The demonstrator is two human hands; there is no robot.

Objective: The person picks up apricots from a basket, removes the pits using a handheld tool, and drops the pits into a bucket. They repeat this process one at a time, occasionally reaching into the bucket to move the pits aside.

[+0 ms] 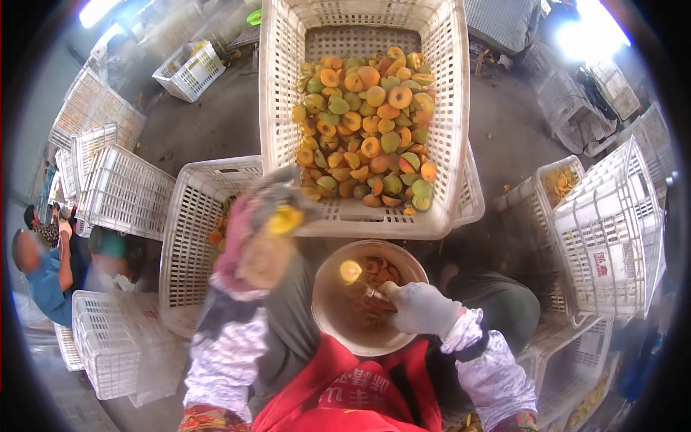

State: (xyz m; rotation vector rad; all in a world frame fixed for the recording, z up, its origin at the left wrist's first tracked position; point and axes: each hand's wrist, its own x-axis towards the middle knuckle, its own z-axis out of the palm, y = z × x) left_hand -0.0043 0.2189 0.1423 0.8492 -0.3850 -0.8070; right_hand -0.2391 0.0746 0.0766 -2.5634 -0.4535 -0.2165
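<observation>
My left hand (pixel 263 237), in a pink and grey work glove smeared by motion, is raised at the near left corner of a white crate (pixel 381 227). Its fingers are closed around a yellow peach half (pixel 286 219). Inside the crate lies a heap of halved peaches (pixel 371 122), orange-fleshed with green or orange skins. My right hand (pixel 425 308), in a pale grey glove, grips a metal-shafted pitting tool (pixel 376 295) over a white bucket (pixel 327 324). A round yellow fruit piece (pixel 350 271) shows near the tool's far end. Reddish-orange scraps (pixel 381 270) lie in the bucket.
Another white crate (pixel 188 237) with fruit stands to my left, close to my knee. Stacked crates (pixel 612 237) rise on the right, with more stacks (pixel 119 345) on the left. People (pixel 47 266) sit at the far left. A small crate (pixel 191 72) stands farther back on the floor.
</observation>
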